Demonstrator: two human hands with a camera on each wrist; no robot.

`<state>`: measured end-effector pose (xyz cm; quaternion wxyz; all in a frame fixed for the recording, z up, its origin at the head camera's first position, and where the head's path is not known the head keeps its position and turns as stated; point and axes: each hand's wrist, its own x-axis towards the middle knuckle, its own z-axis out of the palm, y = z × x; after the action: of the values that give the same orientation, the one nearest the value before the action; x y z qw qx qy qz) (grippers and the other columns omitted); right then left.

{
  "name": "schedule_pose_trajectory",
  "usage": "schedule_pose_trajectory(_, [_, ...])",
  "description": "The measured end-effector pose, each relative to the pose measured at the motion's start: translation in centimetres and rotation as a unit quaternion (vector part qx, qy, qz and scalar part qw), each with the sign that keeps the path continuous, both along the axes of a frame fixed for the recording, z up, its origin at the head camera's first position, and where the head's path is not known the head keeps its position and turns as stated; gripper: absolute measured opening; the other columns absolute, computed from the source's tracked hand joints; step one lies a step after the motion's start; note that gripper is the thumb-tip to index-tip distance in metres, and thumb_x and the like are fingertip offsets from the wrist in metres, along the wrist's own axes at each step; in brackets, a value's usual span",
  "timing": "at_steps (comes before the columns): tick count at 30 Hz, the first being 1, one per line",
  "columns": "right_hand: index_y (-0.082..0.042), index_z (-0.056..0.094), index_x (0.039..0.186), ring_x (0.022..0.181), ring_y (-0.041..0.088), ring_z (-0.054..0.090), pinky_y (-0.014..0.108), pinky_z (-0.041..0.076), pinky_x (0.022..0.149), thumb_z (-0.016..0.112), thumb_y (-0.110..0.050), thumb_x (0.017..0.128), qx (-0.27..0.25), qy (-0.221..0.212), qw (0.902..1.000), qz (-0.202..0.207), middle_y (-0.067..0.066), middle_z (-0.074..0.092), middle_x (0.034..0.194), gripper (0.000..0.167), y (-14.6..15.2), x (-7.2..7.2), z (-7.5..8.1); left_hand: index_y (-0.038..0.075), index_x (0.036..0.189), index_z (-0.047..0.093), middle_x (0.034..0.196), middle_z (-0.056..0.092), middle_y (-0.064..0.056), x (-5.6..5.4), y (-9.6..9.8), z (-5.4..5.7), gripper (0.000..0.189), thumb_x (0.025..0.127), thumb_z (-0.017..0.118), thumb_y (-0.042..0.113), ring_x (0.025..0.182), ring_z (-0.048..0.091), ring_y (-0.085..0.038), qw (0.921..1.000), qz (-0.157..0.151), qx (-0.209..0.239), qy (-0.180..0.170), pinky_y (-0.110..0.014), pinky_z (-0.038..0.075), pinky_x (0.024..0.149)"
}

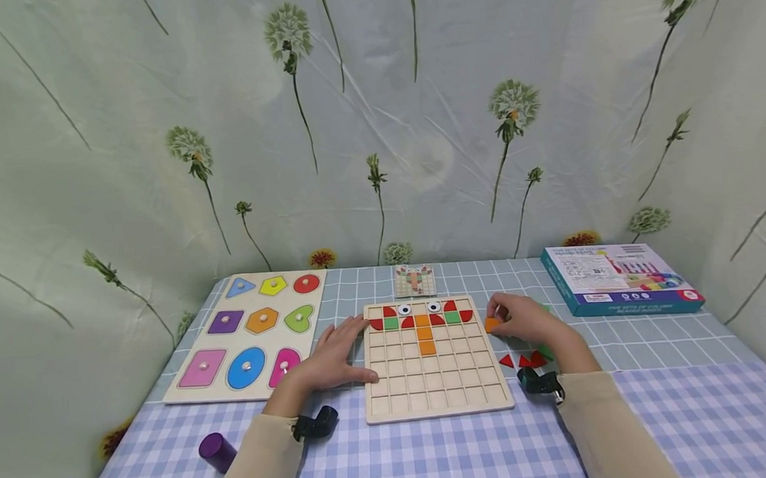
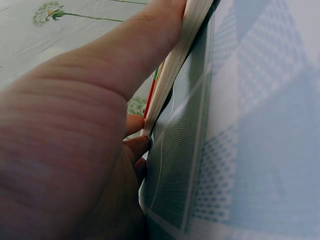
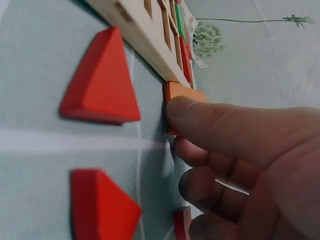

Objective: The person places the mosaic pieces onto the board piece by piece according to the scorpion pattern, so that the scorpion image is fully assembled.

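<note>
My right hand [image 1: 524,322] pinches an orange block [image 1: 491,324] between thumb and fingers, just off the right edge of the grid board [image 1: 398,406], near its far right corner. My left hand [image 1: 334,361] lies along the board's left edge, fingers loosely spread and gripping nothing, thumb and fingertips against the wood. Red, green and orange tiles [image 1: 425,333] and two eye pieces [image 1: 404,310] fill slots towards the board's far edge. Below my right hand, red blocks [image 1: 506,361] lie beside the board's right edge. A picture card [image 1: 415,282] sits at the worktop's far edge, a box [image 1: 619,277] near its far right corner, and a knobbed shape puzzle [image 1: 235,340] along its left edge
</note>
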<state>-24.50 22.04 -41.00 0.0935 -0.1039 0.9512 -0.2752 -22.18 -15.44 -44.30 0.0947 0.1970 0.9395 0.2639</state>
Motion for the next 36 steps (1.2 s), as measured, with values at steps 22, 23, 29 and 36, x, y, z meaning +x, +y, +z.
schedule_pose_trajectory(22, [-0.013, 0.070, 0.115, 0.088, 0.020, 0.059, 0.028, 0.054, 0.078, 0.067, -0.006, 0.090, -0.088, -0.020, 0.9951, 0.042, 0.009, 0.067, 0.115, 0.026, -0.6, -0.3, 1.0, 0.017, 0.158, 0.028, 0.167, 0.025, -0.006, 0.1, 0.0, 0.1, 0.106, 0.074, 0.082, 0.054, 0.157, 0.015, -0.029, 1.0000, 0.003, 0.000, 0.000, -0.056, 0.002, 0.127])
schedule_pose_trajectory(23, [-0.013, 0.070, 0.116, 0.087, 0.019, 0.059, 0.028, 0.053, 0.079, 0.067, -0.007, 0.090, -0.093, -0.022, 0.9939, 0.054, 0.010, 0.067, 0.116, 0.027, -0.7, -0.2, 1.2, 0.017, 0.158, 0.028, 0.167, 0.025, -0.006, 0.1, 0.0, 0.1, 0.106, 0.074, 0.082, 0.053, 0.157, 0.015, -0.029, 1.0000, 0.002, 0.000, 0.001, -0.056, 0.002, 0.127])
schedule_pose_trajectory(29, [-0.012, 0.071, 0.117, 0.088, 0.018, 0.059, 0.029, 0.053, 0.081, 0.068, -0.010, 0.091, -0.093, -0.026, 0.9905, 0.097, 0.009, 0.069, 0.115, 0.025, -2.0, 0.1, 1.7, 0.017, 0.158, 0.028, 0.167, 0.025, -0.006, 0.1, 0.0, 0.1, 0.106, 0.074, 0.081, 0.054, 0.157, 0.014, -0.029, 1.0000, 0.002, -0.002, 0.002, -0.056, 0.001, 0.127])
schedule_pose_trajectory(36, [-0.013, 0.073, 0.113, 0.091, 0.017, 0.060, 0.028, 0.053, 0.081, 0.072, -0.010, 0.089, -0.085, -0.028, 0.9863, 0.139, 0.003, 0.070, 0.106, 0.024, -3.8, 0.4, 1.4, 0.017, 0.158, 0.028, 0.167, 0.025, -0.005, 0.0, 0.0, 0.0, 0.107, 0.074, 0.081, 0.055, 0.157, 0.015, -0.028, 1.0000, 0.004, -0.004, 0.003, -0.056, 0.002, 0.127])
